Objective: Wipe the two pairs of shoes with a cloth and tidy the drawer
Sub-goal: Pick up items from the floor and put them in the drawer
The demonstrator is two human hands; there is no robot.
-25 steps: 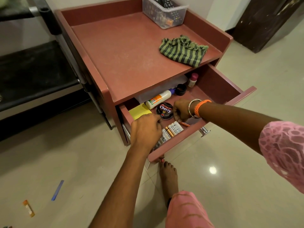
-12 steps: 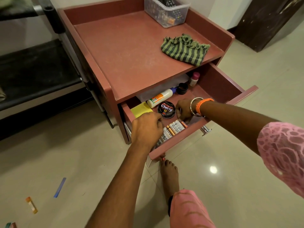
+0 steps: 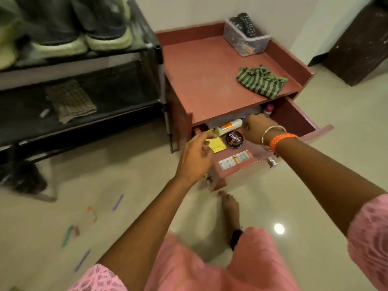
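Tidying is proceeding in the open reddish wooden drawer (image 3: 294, 120). The right hand (image 3: 257, 128), loosely curled, is reaching rearward, grip undeterminable. The left hand (image 3: 196, 158) is hovering spread over the yellow notepad (image 3: 217, 144). The green striped cloth (image 3: 261, 81) is lying on the tabletop (image 3: 205, 80).

Glossy tiled floor (image 3: 315, 206); matt drawer (image 3: 294, 120); striped cloth (image 3: 261, 81).

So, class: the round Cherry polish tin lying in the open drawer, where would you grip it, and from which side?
Grip the polish tin by its round rim, fingers on opposite sides, coming down from above. It lies flat, lid up, on the drawer floor, with the yellow pad close on one side, so the top is probably the clearest approach.
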